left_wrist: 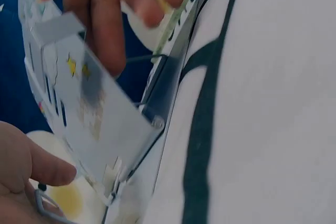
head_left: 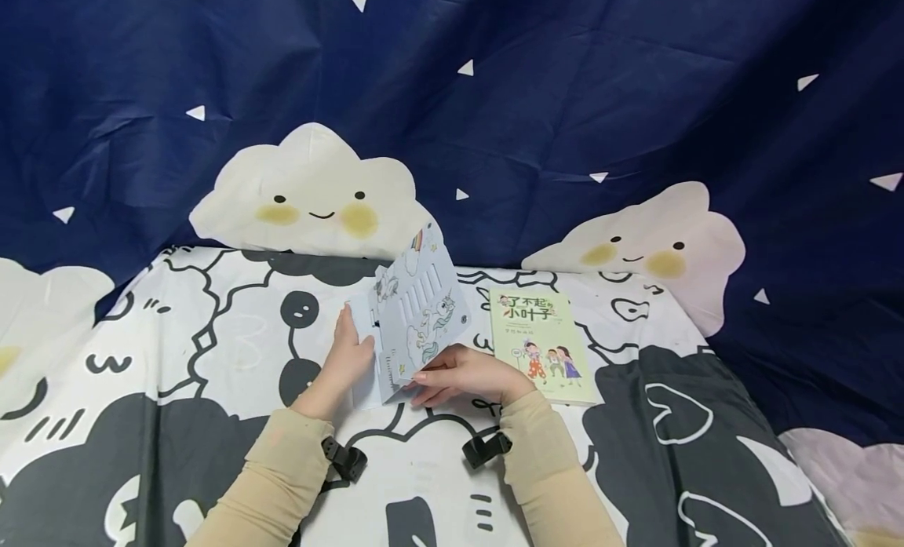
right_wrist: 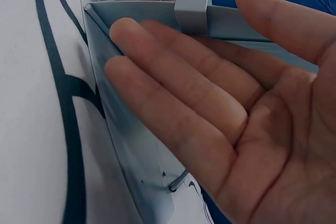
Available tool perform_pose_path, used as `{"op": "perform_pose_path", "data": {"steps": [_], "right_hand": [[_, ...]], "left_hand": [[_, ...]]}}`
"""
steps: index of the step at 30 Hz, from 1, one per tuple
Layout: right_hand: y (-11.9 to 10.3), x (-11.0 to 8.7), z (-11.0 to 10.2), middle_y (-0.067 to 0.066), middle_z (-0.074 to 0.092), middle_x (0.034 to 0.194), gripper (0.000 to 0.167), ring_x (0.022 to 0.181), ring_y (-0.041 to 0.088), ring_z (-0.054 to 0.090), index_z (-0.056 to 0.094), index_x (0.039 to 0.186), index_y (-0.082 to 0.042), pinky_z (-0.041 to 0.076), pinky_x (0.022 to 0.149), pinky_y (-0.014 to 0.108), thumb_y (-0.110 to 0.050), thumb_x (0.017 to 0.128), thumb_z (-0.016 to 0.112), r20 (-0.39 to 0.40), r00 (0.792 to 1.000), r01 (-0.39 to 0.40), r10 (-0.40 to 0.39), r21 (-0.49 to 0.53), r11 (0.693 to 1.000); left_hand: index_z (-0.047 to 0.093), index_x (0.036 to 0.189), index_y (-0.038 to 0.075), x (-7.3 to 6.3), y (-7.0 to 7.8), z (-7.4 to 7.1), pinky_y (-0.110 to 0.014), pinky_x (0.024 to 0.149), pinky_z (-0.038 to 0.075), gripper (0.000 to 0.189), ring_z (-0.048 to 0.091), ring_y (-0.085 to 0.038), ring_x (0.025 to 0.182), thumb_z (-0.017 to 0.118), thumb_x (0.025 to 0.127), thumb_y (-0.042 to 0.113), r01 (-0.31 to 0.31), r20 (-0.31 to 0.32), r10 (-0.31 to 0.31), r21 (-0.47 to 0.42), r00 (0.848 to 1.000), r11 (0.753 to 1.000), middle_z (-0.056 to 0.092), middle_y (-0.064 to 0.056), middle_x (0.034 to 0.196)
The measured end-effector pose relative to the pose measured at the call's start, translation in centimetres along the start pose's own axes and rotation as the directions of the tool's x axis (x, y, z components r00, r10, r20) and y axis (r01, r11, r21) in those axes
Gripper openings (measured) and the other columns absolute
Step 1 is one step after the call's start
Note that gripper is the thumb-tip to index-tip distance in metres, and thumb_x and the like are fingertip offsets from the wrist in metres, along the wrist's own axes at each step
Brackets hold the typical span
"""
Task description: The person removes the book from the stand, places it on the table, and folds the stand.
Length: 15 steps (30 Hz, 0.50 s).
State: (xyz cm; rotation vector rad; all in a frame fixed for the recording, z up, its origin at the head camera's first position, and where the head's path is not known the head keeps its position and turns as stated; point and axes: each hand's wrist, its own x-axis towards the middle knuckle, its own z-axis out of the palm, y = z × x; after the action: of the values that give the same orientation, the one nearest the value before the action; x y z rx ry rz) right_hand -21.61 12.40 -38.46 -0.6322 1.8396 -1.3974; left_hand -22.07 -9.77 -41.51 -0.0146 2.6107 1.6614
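A light blue book stand (head_left: 399,331) with unicorn and rainbow prints and cut-out slots is partly unfolded over the cloth. Its printed panel leans up at an angle from the flat base panel (head_left: 365,386). My left hand (head_left: 344,362) grips the stand's left side, its thumb on the front and the other fingers largely hidden behind. Along the lower edge of the printed panel, my right hand (head_left: 475,373) pinches the sheet between thumb and index finger. Its other fingers (right_wrist: 178,103) extend below, between the two panels. A box-shaped clip (right_wrist: 192,6) sticks out from the panel edge.
To the right of the stand, a green picture-covered book (head_left: 544,343) lies flat. Black-and-white patterned cloth (head_left: 438,461) covers the surface, and a dark blue cloth (head_left: 508,123) with clouds hangs behind. A black wrist camera (head_left: 487,449) sits on each wrist.
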Motion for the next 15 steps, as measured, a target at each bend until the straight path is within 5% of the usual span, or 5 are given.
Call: {"op": "perform_pose_path", "data": {"steps": [8,15], "right_hand": [[-0.06,0.11,-0.04,0.031,0.066,0.118,0.038,0.105,0.040,0.069,0.060,0.128,0.009,0.058,0.090,0.043,-0.017,0.100,0.058,-0.003,1.000,0.001,-0.001,0.004,1.000],[0.06,0.18,0.05,0.031,0.066,0.118,0.037,0.106,0.042,0.069,0.059,0.127,0.010,0.058,0.090,0.045,-0.016,0.099,0.060,-0.013,1.000,-0.006,0.006,0.041,0.999]], "left_hand": [[0.001,0.153,-0.013,-0.01,-0.26,-0.05,-0.059,0.121,0.008,0.070,0.000,-0.045,0.151,0.034,0.093,0.000,-0.019,-0.047,0.022,0.072,0.999,0.997,-0.002,-0.031,0.162],[0.004,0.156,-0.006,0.05,-0.26,-0.74,-0.057,0.122,0.008,0.072,0.003,-0.044,0.152,0.037,0.092,0.001,-0.001,0.017,-0.001,0.095,1.000,0.995,0.002,-0.028,0.163]]}}
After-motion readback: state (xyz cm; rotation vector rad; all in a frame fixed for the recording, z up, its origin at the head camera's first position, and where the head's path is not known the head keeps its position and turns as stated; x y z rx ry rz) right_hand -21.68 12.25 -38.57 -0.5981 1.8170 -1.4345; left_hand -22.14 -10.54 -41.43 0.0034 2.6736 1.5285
